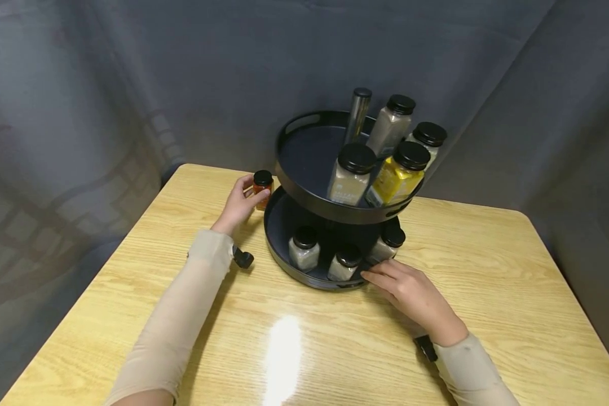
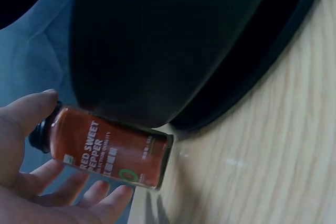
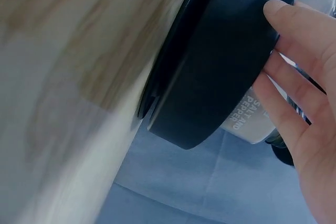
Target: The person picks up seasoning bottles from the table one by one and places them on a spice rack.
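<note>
My left hand (image 1: 239, 204) holds a spice jar (image 2: 107, 148) of red powder with a black cap, labelled RED SWEET PEPPER, between thumb and fingers. The jar is beside the left edge of a black two-tier turntable rack (image 1: 309, 194), outside its trays. At the front right of the lower tray, my right hand (image 1: 406, 290) pinches the rim (image 3: 226, 61), thumb outside and fingers inside. Near those fingers stands a jar (image 3: 247, 116) labelled SALT AND PEPPER. Two more capped jars, a left one (image 1: 304, 251) and a middle one (image 1: 342, 268), stand on the lower tray.
The upper tier carries a yellow-labelled jar (image 1: 396, 180), a pale jar (image 1: 349, 183), a tall jar (image 1: 391, 127), another at the right (image 1: 428, 138) and a slim cylinder (image 1: 357, 115). All stand on a wooden table (image 1: 487, 270) before a grey curtain (image 1: 208, 73).
</note>
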### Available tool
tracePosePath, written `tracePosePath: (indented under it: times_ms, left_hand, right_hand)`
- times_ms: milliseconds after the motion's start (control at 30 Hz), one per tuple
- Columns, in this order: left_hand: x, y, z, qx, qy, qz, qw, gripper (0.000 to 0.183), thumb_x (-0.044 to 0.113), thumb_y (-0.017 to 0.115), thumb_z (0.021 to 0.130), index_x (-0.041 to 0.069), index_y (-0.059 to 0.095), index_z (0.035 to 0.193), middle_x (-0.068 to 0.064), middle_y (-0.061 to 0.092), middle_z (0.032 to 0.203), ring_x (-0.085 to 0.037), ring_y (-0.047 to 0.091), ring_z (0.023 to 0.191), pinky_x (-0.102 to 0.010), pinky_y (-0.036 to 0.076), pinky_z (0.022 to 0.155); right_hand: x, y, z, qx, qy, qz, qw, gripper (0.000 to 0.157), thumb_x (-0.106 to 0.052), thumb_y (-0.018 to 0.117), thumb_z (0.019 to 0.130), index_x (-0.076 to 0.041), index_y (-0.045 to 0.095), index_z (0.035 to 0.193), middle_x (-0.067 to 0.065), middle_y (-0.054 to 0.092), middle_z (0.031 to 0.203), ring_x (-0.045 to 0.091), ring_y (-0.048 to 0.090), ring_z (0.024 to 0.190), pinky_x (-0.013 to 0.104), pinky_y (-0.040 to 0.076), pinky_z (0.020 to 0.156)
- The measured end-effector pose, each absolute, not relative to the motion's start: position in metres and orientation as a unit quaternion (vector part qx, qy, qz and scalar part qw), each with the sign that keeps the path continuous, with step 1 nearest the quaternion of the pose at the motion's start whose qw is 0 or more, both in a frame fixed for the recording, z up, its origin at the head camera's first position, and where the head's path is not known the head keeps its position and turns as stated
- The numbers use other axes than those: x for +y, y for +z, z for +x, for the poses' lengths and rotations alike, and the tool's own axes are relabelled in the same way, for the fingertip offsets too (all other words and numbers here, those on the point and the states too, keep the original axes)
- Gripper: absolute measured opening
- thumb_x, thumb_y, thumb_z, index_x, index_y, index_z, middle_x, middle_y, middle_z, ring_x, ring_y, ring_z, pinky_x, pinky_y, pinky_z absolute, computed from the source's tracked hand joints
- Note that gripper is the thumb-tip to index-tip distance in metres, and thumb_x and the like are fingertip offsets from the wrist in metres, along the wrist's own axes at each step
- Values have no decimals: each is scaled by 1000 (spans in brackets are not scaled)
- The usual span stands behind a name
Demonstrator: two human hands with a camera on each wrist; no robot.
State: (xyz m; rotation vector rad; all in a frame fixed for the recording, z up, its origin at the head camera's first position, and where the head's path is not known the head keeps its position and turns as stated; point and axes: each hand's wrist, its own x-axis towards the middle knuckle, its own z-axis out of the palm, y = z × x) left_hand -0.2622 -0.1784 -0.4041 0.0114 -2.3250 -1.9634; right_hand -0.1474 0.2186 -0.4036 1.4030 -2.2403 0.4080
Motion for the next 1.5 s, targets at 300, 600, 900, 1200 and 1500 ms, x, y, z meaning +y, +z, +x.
tracePosePath:
  times_ms: [300, 600, 900, 1200, 1500]
  left_hand:
    - [-171, -409, -267, -753, -653, 16, 81, 62, 12, 66, 99, -5, 34, 149, -27, 42, 147, -39, 48, 136, -42, 42, 111]
    - [-168, -408, -269, -774, -626, 28, 92, 57, 12, 63, 101, -6, 37, 148, -27, 42, 147, -40, 49, 136, -44, 42, 112]
    - [-170, -406, -269, -772, -631, 30, 73, 59, 16, 62, 102, -4, 36, 151, -26, 42, 151, -38, 46, 139, -44, 40, 114]
    - [-170, -411, -267, -773, -629, 28, 76, 59, 17, 62, 102, -2, 36, 152, -25, 42, 151, -39, 46, 138, -46, 41, 113]
    - [-171, -417, -258, -758, -648, 30, 76, 59, 16, 62, 102, -2, 36, 152, -24, 41, 152, -40, 47, 138, -46, 42, 112]
  right_hand:
    - [216, -404, -149, -817, 156, 502, 236, 45, 8, 86, 67, -10, 78, 107, 1, 70, 97, 18, 66, 87, 33, 59, 71]
    - [215, -402, -150, -816, 164, 499, 241, 42, 9, 86, 68, -9, 79, 105, 1, 70, 96, 17, 66, 86, 33, 59, 71]
    - [215, -403, -150, -819, 168, 493, 240, 42, 9, 86, 68, -10, 79, 105, 1, 70, 96, 18, 67, 86, 34, 59, 71]
    - [215, -404, -149, -823, 170, 488, 235, 43, 10, 86, 67, -10, 79, 105, 0, 70, 96, 17, 67, 86, 33, 59, 70]
    - [217, -404, -149, -826, 170, 485, 233, 43, 9, 86, 68, -11, 79, 106, 0, 70, 97, 17, 67, 86, 33, 59, 67]
